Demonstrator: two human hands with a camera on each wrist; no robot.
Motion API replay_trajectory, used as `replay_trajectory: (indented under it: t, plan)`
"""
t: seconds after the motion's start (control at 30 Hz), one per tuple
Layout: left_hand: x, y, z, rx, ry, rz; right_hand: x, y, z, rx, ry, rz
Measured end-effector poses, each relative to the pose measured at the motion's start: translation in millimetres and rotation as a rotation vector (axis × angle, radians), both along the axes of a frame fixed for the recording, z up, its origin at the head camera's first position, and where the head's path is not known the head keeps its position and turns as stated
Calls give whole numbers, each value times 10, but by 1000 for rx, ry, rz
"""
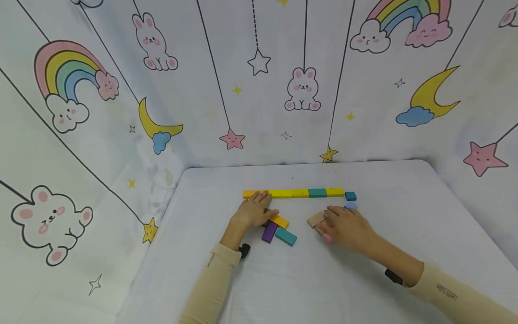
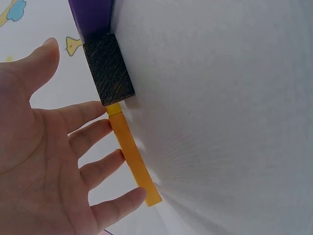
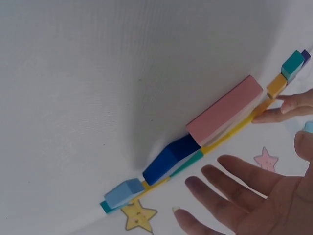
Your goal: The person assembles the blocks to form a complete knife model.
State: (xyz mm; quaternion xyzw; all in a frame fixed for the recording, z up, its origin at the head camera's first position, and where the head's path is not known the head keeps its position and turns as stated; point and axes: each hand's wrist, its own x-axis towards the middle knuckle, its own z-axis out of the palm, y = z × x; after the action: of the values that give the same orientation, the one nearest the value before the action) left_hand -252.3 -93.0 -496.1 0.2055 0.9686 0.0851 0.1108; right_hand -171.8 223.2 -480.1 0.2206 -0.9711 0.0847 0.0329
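Note:
A straight row of blocks runs along the far part of the table: an orange block (image 2: 134,159) at the left end, then yellow blocks (image 1: 281,194), a teal block (image 1: 317,192) and another yellow one. My left hand (image 1: 252,212) has its fingers extended, their tips touching the orange block's side. Beside this hand's thumb is a black block (image 2: 108,69). My right hand (image 1: 350,227) is over the loose blocks with its fingers spread and relaxed, holding nothing. Near it are a pink block (image 3: 225,110), a dark blue block (image 3: 168,157) and a light blue block (image 3: 123,193).
Between the hands lie a yellow-orange block (image 1: 279,221), a purple block (image 1: 269,232), a teal block (image 1: 286,236) and a wood-coloured block (image 1: 315,219). A small teal block (image 1: 350,196) sits off the row's right end. A patterned cloth wall (image 1: 263,112) rises behind the table.

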Motion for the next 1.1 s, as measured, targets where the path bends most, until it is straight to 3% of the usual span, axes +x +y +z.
replay_trajectory:
  t: [0.2,0.73,1.1]
  plan:
    - [-7,-5,-6,3,0,2,91,-15,-43,-17,21,31]
    - [4,0,-1,5,-5,14,194,-57,-40,23,-66,29]
    - [-10,-5,-6,8,-6,8,178,-33,-179,6,11,65]
